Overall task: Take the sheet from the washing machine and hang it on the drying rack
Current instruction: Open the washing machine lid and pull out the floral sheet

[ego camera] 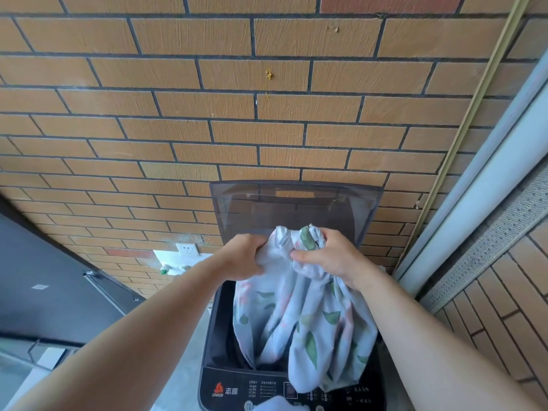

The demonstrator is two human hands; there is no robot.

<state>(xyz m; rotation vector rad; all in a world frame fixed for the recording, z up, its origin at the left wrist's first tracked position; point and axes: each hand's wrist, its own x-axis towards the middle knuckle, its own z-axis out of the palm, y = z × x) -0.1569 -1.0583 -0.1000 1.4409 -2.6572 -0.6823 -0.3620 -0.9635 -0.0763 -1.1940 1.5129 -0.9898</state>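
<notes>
A pale blue sheet [299, 315] with green leaf and pink prints hangs bunched above the open top-loading washing machine [216, 345]. My left hand [244, 256] grips the sheet's upper left fold. My right hand [332, 255] clutches the gathered top of the sheet on the right. The fabric's lower folds trail into the drum and over the dark control panel [237, 391]. The machine's tinted lid [293, 203] stands raised against the brick wall. No drying rack is in view.
An orange brick wall [237, 114] rises right behind the machine. A white socket plate [186, 250] and a tap sit low on the wall at left. A dark panel [44, 277] stands at far left. A white frame [474, 209] runs along the right side.
</notes>
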